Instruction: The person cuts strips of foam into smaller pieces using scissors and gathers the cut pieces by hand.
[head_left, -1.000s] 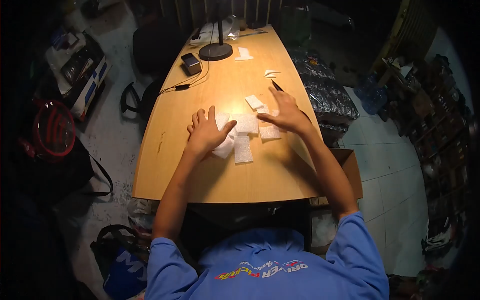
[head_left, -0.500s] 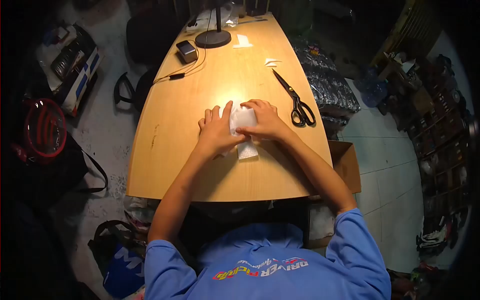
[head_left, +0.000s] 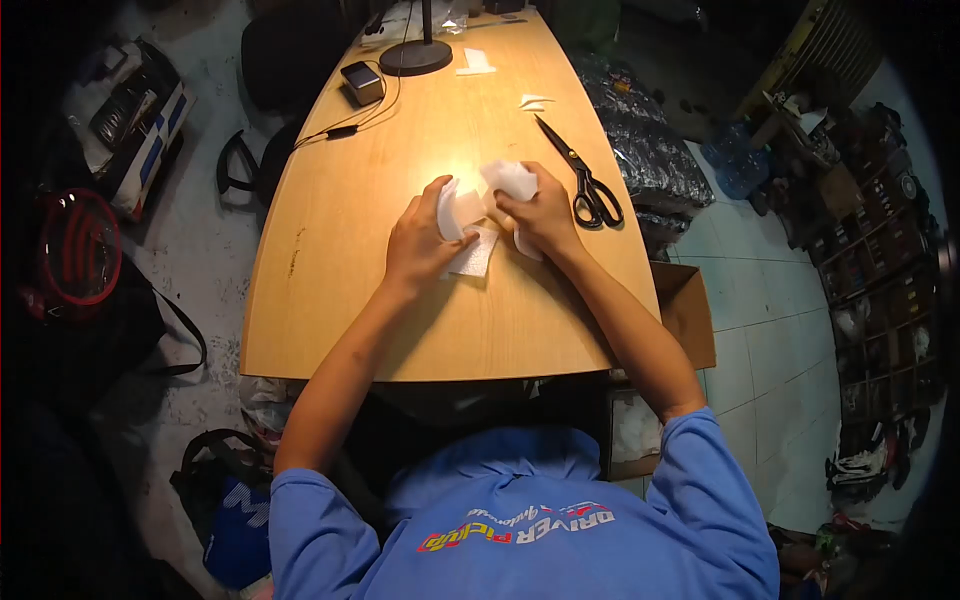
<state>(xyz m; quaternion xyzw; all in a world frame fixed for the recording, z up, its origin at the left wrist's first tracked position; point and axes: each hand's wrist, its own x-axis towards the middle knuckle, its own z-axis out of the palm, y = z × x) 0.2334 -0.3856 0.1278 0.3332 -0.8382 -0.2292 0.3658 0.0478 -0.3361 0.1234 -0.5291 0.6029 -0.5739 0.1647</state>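
Over the near middle of the wooden table, my left hand (head_left: 415, 242) grips a curved white foam sheet (head_left: 452, 212) between thumb and fingers. Part of a white textured piece (head_left: 476, 254) shows below that thumb; whether it joins the sheet is hidden. My right hand (head_left: 548, 215) is closed on a bent white foam piece (head_left: 511, 180), whose lower end shows under the palm. A narrow gap separates the two hands. Just right of my right hand lie black-handled scissors (head_left: 584, 178), their blades pointing to the far side.
White scraps (head_left: 535, 103) and a larger white cutoff (head_left: 475, 62) lie farther back on the table (head_left: 330, 290). A lamp base (head_left: 416, 58), a cable and a small dark device (head_left: 361, 82) stand at the far left. An open cardboard box (head_left: 688, 315) sits beyond the right edge.
My hands have moved apart, each now with white foam in it, where before they were together around one white bundle. The camera view has shifted slightly.
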